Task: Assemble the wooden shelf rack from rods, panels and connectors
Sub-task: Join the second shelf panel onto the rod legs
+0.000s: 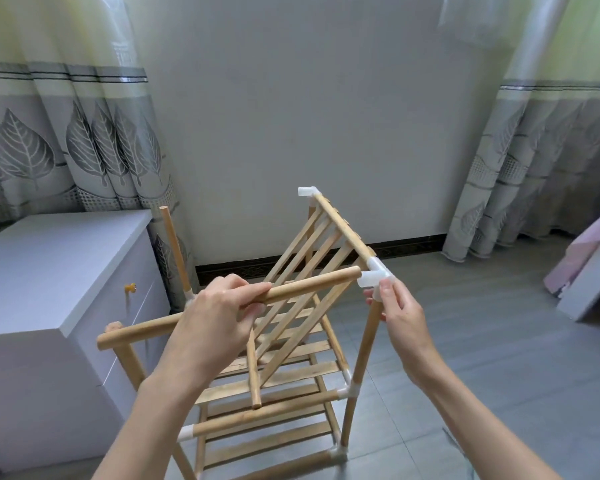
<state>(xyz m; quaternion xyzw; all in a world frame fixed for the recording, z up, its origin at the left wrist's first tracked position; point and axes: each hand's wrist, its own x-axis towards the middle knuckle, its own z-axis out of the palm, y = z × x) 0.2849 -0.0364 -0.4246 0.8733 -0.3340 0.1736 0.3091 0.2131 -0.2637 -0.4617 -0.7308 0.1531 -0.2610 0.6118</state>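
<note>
A: Head view: our left hand (219, 306) is wrapped around a wooden rod (312, 284), held nearly level, its right tip just at the open socket of a white corner connector (374, 277).

B: And our right hand (400, 308) pinches that connector from the near side, steadying it on top of the right near upright (362, 362). The slatted top panel (312, 268) is tilted, plugged in along the far right only.

A: So we judge the step in hand to be fitting the top near rail. The rack (274, 403) stands on the floor beside the white cabinet (59, 271), lower shelves already in.

B: Next we likely need to line the rod's end squarely with the socket and push right while we brace the connector. The rod's left end (101, 341) is still free, near the left near post (127, 358).
</note>
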